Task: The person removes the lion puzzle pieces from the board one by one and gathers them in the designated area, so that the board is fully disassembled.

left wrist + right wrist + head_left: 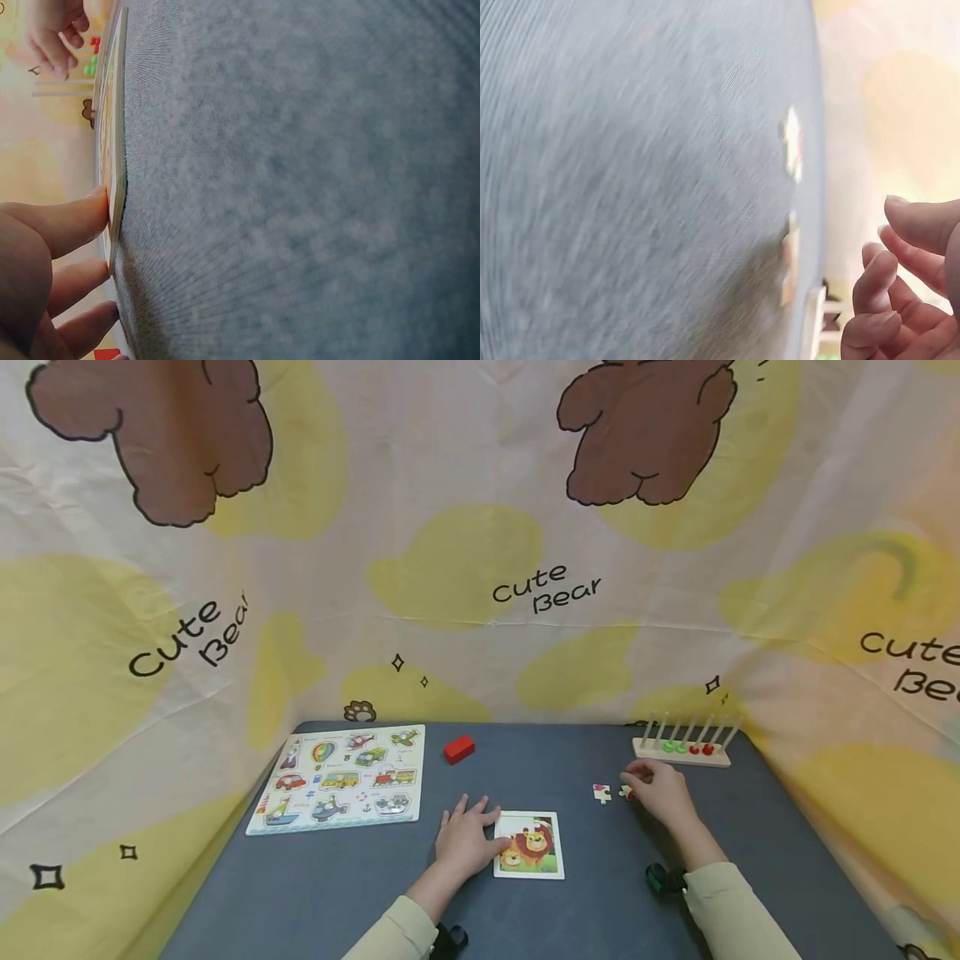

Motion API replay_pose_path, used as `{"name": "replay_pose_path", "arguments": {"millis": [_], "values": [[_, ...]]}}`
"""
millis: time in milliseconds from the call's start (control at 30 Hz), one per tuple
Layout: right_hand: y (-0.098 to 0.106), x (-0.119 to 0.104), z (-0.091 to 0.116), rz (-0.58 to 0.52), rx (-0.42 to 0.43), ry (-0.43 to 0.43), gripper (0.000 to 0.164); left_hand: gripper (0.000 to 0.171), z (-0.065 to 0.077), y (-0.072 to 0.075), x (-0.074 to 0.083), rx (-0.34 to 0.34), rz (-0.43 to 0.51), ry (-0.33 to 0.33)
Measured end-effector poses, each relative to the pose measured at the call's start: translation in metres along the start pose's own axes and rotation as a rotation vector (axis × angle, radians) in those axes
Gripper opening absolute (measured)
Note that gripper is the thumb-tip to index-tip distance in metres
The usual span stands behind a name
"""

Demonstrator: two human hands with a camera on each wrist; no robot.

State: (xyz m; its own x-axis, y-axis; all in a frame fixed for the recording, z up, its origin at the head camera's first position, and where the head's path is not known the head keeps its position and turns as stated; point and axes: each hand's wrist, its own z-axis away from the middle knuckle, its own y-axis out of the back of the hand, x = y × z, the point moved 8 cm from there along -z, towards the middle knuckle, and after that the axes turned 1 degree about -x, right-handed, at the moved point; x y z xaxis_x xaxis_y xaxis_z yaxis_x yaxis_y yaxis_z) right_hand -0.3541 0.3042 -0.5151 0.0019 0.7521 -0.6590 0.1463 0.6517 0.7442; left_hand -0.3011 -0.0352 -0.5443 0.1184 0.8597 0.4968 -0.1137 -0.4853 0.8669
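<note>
My left hand (463,845) lies with fingers spread beside a small square lion jigsaw puzzle (534,847) in a white frame. The thumb rests on the puzzle's left edge, and in the left wrist view the thumb and a finger (81,285) touch its rim. A pale patch shows near the top of the picture. My right hand (663,789) hovers over two loose jigsaw pieces (602,792) on the dark table. Its fingers (874,281) are loosely bent, with nothing between them in the right wrist view. The hand partly covers the right piece (627,792) in the head view.
A board with vehicle pictures (341,781) lies at the left. Behind the lion puzzle sits a red block (459,748). At the back right stands a wooden peg rack (682,756) with green and red beads. A printed cloth (450,568) hangs behind the grey-blue table (585,918).
</note>
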Motion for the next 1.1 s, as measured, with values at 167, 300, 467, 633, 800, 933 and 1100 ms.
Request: {"name": "replay_pose_path", "arguments": {"millis": [167, 300, 467, 633, 800, 933, 1100], "values": [[-0.001, -0.018, 0.006, -0.068, -0.027, 0.036, 0.021, 0.060, 0.000, -0.003, 0.001, 0.004, 0.001, -0.004], [-0.002, -0.026, 0.008, -0.086, -0.034, 0.061, 0.020, 0.060, 0.000, -0.003, 0.001, 0.012, -0.001, -0.009], [0.000, -0.036, 0.010, -0.077, -0.007, 0.091, 0.017, 0.060, -0.002, -0.002, 0.002, 0.014, -0.009, -0.008], [-0.004, -0.051, 0.013, -0.096, 0.004, 0.111, 0.016, 0.060, -0.002, -0.001, 0.002, 0.018, 0.000, -0.008], [-0.015, -0.060, 0.017, -0.125, -0.020, 0.119, 0.017, 0.060, -0.001, -0.002, 0.000, 0.020, -0.001, 0.000], [-0.020, -0.065, 0.018, -0.129, -0.028, 0.113, 0.016, 0.061, -0.001, -0.003, -0.001, 0.010, -0.014, 0.005], [-0.026, -0.072, 0.018, -0.141, -0.034, 0.124, 0.018, 0.062, -0.001, -0.002, -0.001, 0.002, -0.017, 0.016]]}}
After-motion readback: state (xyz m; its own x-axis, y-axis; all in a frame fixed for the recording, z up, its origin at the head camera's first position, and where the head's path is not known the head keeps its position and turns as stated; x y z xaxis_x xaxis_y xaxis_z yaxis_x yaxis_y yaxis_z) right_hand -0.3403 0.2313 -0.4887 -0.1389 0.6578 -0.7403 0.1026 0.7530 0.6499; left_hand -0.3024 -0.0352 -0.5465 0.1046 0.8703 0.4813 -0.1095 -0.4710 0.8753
